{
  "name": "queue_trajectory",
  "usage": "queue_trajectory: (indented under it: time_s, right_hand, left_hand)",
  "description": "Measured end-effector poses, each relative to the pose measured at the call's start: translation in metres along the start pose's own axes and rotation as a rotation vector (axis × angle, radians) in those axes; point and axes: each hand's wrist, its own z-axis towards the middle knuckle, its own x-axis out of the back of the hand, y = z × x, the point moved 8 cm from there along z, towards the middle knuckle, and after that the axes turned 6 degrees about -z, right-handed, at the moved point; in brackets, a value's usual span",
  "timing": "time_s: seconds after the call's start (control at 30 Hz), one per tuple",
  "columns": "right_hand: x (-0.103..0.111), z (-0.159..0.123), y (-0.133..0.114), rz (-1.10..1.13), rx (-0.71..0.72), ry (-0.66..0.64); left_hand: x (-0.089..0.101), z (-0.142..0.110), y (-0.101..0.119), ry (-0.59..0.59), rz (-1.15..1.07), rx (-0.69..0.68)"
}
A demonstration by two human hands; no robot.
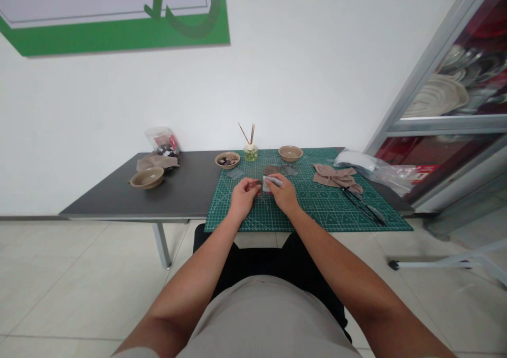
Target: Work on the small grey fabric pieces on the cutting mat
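Observation:
Over the green cutting mat (317,210), my left hand (242,195) pinches a small dark piece (259,182) between thumb and fingertips. My right hand (285,195) is closed on a folded grey-white sheet (266,184), close beside that piece; whether the two touch I cannot tell. Just beyond my hands lie a brown square sheet (272,170) and a dark grey sheet (290,170). A lighter grey sheet (235,173) rests on the mat to the left. Behind it, a tan bowl (218,162) contains several small brown and dark pieces (228,160).
A reed diffuser (251,152) and another tan bowl (290,153) stand along the back. At right are a brown cloth (335,177), black-framed glasses (364,207) and a clear plastic bag (380,170). A third bowl (147,178), a cloth (156,161) and a plastic container (163,141) sit left.

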Motion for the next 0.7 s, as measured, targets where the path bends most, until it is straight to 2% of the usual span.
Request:
queue_trajectory:
  time_s: [0.1, 0.23, 0.33, 0.5, 0.7]
  right_hand:
    - [-0.006, -0.002, 0.001, 0.048, -0.030, -0.050]
    - [-0.008, -0.003, -0.003, 0.028, 0.011, -0.084]
    - [-0.006, -0.003, -0.003, -0.007, 0.034, -0.067]
    - [0.000, -0.003, -0.005, -0.052, 0.059, 0.008]
    - [-0.001, -0.005, -0.011, -0.104, 0.099, -0.033]
  left_hand:
    - [-0.002, -0.002, 0.004, -0.027, 0.080, -0.029]
    - [-0.004, -0.004, 0.008, -0.048, 0.148, -0.048]
    - [-0.004, -0.005, 0.008, -0.049, 0.179, -0.055]
    - [0.001, -0.004, 0.009, 0.013, 0.223, -0.110]
    - [0.005, -0.005, 0.007, 0.019, 0.249, -0.085]
